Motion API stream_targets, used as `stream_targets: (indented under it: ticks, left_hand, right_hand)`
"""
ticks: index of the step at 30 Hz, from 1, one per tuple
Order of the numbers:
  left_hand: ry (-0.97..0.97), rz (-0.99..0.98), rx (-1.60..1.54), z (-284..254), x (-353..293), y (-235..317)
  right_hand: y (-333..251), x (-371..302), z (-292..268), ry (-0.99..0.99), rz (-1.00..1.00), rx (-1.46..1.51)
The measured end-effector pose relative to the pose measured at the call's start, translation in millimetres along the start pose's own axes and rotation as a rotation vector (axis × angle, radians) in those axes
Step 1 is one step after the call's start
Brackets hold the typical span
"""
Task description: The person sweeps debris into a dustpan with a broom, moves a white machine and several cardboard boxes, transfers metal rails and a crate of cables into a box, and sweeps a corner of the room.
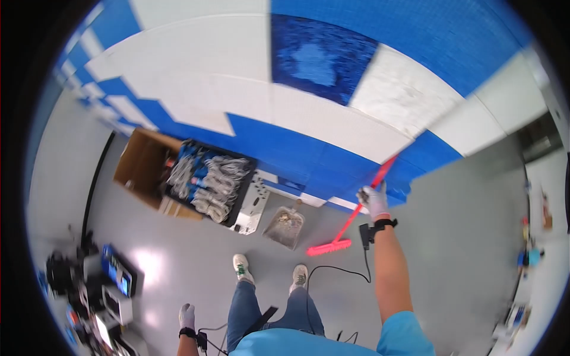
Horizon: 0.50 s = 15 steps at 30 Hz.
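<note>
My right hand (373, 200), in a white glove, is closed around the red handle of a broom (350, 224). The handle slopes down to a bright red-pink brush head on the floor, ahead of my right shoe. To the left of that head lies a grey dustpan (294, 238) with debris in it, its short handle toward the wall. Low on the left, my left hand (187, 316), also gloved in white, hangs beside my leg. Its fingers look loosely stretched, and nothing shows in them.
Along the blue and white wall (332, 127) stand an open cardboard box (136, 160) and a black crate (248, 172) of bundled grey cables. Equipment with a lit screen (119, 272) is at the lower left. Cables run from my wrist straps. A white counter (549, 178) lines the far right.
</note>
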State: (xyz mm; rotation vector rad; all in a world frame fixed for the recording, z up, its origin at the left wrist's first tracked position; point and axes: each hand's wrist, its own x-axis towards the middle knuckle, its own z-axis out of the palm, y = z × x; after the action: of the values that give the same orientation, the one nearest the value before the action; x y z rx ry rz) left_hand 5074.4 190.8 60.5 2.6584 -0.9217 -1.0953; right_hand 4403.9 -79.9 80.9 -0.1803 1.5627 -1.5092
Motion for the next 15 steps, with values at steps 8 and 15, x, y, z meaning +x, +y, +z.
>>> stream_targets:
  ticks: [8, 15]
  left_hand:
    - [0.224, -0.154, -0.063, 11, -141, -132]
    - [0.329, -0.069, -0.285, 27, -143, -137]
  right_hand:
    - [9, 33, -27, -0.219, 0.324, 0.207]
    - [54, -151, -62, -0.090, 0.144, 0.290]
